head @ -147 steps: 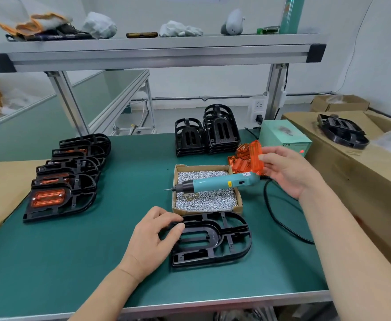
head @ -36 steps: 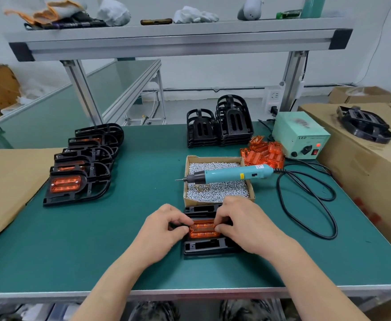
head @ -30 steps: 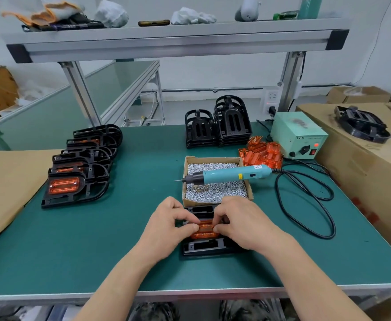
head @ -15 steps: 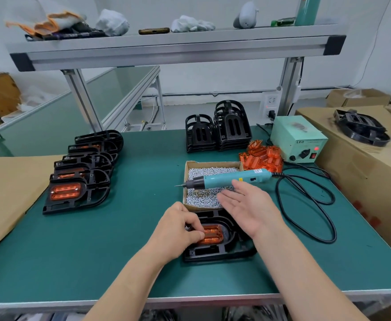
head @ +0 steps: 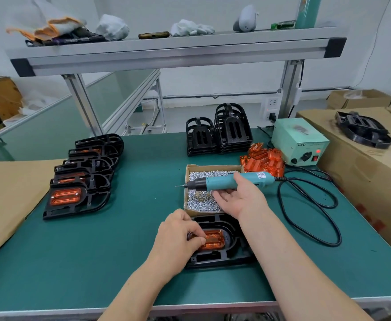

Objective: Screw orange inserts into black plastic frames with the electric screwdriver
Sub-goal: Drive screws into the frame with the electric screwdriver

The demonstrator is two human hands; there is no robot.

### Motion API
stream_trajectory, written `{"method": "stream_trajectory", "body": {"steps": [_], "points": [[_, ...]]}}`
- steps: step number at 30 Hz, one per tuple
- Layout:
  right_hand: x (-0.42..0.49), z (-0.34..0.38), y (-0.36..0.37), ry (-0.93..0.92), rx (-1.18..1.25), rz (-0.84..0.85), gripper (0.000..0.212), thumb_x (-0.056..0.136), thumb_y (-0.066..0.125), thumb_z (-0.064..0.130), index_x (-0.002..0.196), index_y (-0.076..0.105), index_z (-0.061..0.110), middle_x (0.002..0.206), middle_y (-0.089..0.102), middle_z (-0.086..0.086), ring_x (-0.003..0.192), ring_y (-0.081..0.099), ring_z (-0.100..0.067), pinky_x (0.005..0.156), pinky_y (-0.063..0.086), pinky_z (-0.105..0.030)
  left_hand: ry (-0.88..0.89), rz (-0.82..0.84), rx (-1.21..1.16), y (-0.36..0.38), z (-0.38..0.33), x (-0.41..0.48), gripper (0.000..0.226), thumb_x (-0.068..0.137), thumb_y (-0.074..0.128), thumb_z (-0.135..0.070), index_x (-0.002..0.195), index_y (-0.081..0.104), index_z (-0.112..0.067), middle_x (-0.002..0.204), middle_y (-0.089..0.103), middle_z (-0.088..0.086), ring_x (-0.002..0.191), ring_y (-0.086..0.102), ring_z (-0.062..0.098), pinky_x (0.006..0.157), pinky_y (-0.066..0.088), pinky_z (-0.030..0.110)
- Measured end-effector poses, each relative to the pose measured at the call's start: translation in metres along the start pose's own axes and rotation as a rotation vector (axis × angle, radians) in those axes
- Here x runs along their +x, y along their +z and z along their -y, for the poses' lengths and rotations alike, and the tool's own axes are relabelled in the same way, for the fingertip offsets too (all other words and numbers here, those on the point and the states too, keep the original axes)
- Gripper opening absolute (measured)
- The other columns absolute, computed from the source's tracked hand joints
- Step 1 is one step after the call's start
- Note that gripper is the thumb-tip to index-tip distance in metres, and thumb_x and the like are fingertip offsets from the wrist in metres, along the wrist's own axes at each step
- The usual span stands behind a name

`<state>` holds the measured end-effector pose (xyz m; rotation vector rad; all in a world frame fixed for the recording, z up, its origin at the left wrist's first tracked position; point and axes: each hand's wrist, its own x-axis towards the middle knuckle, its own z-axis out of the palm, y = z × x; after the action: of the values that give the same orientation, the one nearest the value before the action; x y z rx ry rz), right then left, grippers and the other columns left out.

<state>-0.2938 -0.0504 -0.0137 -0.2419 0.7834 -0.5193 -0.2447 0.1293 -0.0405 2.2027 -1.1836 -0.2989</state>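
Orange insert is sitting in the middle of the black frame, toward the near edge of the green table. The left hand is bearing down on it, fingers curled, pinching the insert's left end. Just beyond, the right hand is hanging over the cardboard box of silver screws. Its thumb is lying across the teal barrel of the electric screwdriver, and its fingers are spreading fairly straight beneath, not wrapped round. That screwdriver is resting across the box, bit pointing left, with its black cable looping over the mat to the right. Further out on the left, a row of finished frames is lying overlapped, orange showing brightly in the nearest. Behind the box, a heap of loose inserts is lying beside the pale green power unit, whose red light is glowing. Two stacks of bare frames are standing at the far edge.
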Motion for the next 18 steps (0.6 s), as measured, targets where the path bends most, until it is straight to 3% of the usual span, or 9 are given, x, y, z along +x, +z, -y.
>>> {"method": "stream_trajectory", "body": {"steps": [5, 8, 13, 15, 18], "points": [[-0.003, 0.008, -0.001, -0.157, -0.077, -0.031, 0.044, 0.096, 0.069, 0.028, 0.134, 0.054, 0.011, 0.119, 0.069, -0.012, 0.087, 0.067, -0.020, 0.068, 0.050, -0.029, 0.056, -0.008, 0.076, -0.005, -0.001, 0.002, 0.009, 0.088, 0.070, -0.033, 0.090, 0.078, -0.036, 0.094, 0.051, -0.015, 0.091, 0.049, 0.004, 0.089, 0.036, 0.027], [-0.006, 0.013, 0.001, -0.209, -0.077, -0.009, 0.039, 0.095, 0.069, 0.027, 0.130, 0.058, 0.012, 0.121, 0.068, -0.010, 0.083, 0.064, -0.016, 0.062, 0.046, -0.025, 0.048, -0.073, -0.006, -0.008, -0.003, 0.009, 0.009, 0.087, 0.071, -0.028, 0.085, 0.078, -0.034, 0.088, 0.056, -0.015, 0.087, 0.053, 0.003, 0.085, 0.040, 0.027], [-0.010, 0.023, 0.001, -0.280, 0.035, -0.024, 0.023, 0.093, 0.072, 0.025, 0.108, 0.060, 0.012, 0.096, 0.065, -0.008, 0.073, 0.060, -0.014, 0.040, 0.043, -0.018, 0.013, -0.203, 0.024, -0.012, -0.006, 0.035, 0.009, 0.086, 0.071, -0.023, 0.079, 0.075, -0.027, 0.083, 0.059, -0.011, 0.088, 0.056, 0.011, 0.088, 0.042, 0.035], [-0.011, 0.028, 0.000, -0.292, 0.046, -0.034, 0.019, 0.094, 0.071, 0.026, 0.099, 0.059, 0.012, 0.085, 0.062, -0.005, 0.062, 0.055, -0.011, 0.034, 0.035, -0.017, -0.015, -0.251, 0.062, -0.012, -0.005, 0.049, 0.005, 0.087, 0.069, -0.023, 0.086, 0.075, -0.025, 0.090, 0.060, -0.007, 0.093, 0.056, 0.017, 0.087, 0.043, 0.036], [-0.013, 0.033, -0.002, -0.305, 0.065, -0.040, 0.018, 0.095, 0.069, 0.027, 0.095, 0.057, 0.013, 0.072, 0.063, -0.002, 0.048, 0.060, -0.009, 0.030, 0.033, -0.016, -0.152, -0.268, 0.119, -0.013, 0.001, 0.072, 0.019, 0.090, 0.064, -0.028, 0.108, 0.067, -0.024, 0.103, 0.056, 0.003, 0.094, 0.057, 0.023, 0.080, 0.042, 0.031]]}}
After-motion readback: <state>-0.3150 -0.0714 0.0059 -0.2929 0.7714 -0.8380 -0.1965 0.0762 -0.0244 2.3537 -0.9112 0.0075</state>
